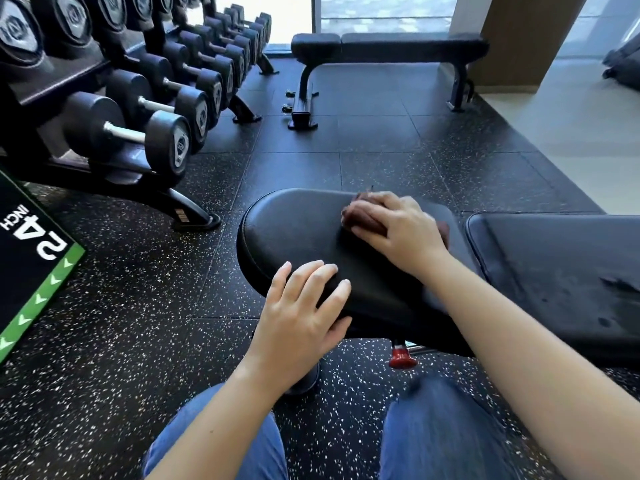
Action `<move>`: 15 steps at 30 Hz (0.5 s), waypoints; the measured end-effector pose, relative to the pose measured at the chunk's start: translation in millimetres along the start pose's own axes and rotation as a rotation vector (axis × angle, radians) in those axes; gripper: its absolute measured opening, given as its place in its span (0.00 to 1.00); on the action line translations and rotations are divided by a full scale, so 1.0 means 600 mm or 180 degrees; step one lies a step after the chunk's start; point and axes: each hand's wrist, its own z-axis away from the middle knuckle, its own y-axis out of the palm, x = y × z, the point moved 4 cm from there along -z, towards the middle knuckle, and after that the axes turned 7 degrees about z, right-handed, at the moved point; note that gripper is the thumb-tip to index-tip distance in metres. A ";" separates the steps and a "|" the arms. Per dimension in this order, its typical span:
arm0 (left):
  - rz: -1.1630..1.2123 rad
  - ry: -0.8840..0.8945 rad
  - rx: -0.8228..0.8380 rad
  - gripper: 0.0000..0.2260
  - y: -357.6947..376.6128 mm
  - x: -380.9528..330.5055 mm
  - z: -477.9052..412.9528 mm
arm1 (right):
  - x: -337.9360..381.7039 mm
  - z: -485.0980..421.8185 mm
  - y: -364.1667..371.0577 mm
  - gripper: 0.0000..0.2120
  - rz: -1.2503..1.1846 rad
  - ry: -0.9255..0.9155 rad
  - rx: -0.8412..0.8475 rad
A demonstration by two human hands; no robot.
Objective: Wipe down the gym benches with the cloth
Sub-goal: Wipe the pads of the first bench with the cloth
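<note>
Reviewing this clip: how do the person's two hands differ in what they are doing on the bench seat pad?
The right hand presses a brown cloth onto the far side of the seat pad; the left hand holds nothing. The right hand lies on the pad's top, while the left hand rests flat at its near edge, fingers spread. Both touch the same black pad.

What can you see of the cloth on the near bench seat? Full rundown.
The small reddish-brown fabric cloth lies bunched and folded on the far right part of the black padded bench seat. The right hand presses flat on top, covering most of it; only edges show beyond the fingers and behind the wrist. The left hand rests apart on the seat's near edge.
</note>
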 end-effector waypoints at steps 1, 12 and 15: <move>-0.0010 -0.0004 0.0001 0.16 0.000 0.000 0.000 | -0.011 -0.026 0.007 0.21 0.0034 0.0085 0.0105; 0.0125 -0.0178 0.0061 0.17 -0.003 -0.002 -0.001 | 0.018 0.116 -0.035 0.24 -0.0165 -0.0445 -0.0271; 0.0145 -0.0180 0.0062 0.17 -0.003 -0.002 -0.001 | 0.020 0.118 -0.035 0.24 -0.0266 -0.0377 -0.0214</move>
